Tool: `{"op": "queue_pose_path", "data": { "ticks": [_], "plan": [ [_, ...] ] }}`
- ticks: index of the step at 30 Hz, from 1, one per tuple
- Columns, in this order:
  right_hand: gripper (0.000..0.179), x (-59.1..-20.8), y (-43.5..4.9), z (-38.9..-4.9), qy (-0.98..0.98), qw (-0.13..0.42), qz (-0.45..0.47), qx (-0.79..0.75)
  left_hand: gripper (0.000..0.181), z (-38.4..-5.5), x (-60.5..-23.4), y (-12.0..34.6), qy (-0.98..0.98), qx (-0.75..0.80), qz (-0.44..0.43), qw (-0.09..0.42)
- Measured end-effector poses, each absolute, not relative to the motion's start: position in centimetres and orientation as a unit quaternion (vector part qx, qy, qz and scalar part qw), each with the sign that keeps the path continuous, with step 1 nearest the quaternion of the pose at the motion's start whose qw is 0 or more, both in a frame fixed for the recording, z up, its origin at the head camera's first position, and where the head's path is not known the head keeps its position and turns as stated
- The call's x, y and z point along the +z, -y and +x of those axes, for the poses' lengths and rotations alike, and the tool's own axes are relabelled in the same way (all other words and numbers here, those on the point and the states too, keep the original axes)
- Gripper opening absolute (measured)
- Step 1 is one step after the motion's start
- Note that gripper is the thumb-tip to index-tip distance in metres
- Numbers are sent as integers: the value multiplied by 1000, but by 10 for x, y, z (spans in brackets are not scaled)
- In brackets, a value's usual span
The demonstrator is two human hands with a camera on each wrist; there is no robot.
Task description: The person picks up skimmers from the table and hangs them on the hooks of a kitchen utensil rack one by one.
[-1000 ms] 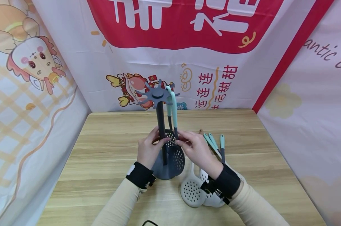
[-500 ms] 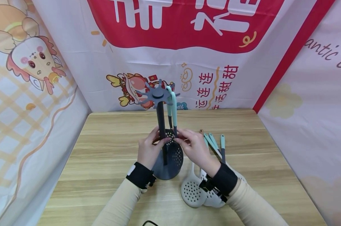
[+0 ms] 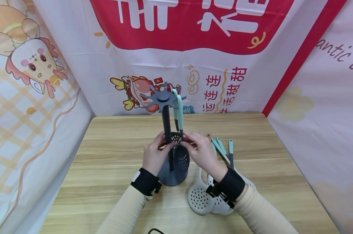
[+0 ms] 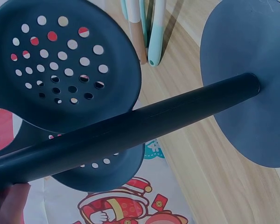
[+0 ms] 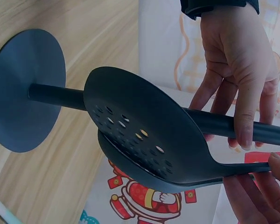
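Note:
A dark utensil stand with a round base (image 3: 171,180) and a star-shaped hook top (image 3: 163,97) stands upright on the table. Around its post (image 3: 166,122) the left hand (image 3: 154,156) curls its fingers and thumb. Two dark skimmers with mint handles hang from the hooks on the right side. The right hand (image 3: 205,154) pinches the neck of the nearer skimmer (image 5: 149,112), between thumb and fingers. Behind it, the other skimmer (image 4: 95,179) is partly covered, its holed head overlapping in both wrist views. The nearer handle (image 3: 180,113) reaches up to a hook.
Right of the stand lies a group of utensils: a light grey skimmer (image 3: 200,198), another pale holed one (image 3: 220,206) under the right wrist, and several mint handles (image 3: 230,146). A black cable (image 3: 156,230) shows at the front edge. Printed cloth (image 3: 135,58) surrounds the table's back and sides.
The nearer skimmer's head has shifted slightly left and turned, showing more of the stand's base. My right hand moved a little up and left with it; the left hand stayed put.

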State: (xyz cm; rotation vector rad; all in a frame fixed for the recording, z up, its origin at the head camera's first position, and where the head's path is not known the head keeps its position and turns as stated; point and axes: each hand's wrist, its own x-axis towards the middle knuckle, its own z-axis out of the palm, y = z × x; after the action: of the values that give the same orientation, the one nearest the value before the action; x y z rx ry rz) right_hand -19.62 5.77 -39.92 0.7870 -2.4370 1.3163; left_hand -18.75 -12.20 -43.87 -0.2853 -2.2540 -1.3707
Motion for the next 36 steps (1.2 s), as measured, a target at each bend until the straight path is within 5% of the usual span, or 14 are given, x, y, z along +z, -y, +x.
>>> {"op": "queue_pose_path", "data": {
  "ticks": [36],
  "plan": [
    [33, -418, -84, -203, 836, 84, 209, 501, 31, -192, -431, 124, 811, -512, -166, 229]
  ]
}}
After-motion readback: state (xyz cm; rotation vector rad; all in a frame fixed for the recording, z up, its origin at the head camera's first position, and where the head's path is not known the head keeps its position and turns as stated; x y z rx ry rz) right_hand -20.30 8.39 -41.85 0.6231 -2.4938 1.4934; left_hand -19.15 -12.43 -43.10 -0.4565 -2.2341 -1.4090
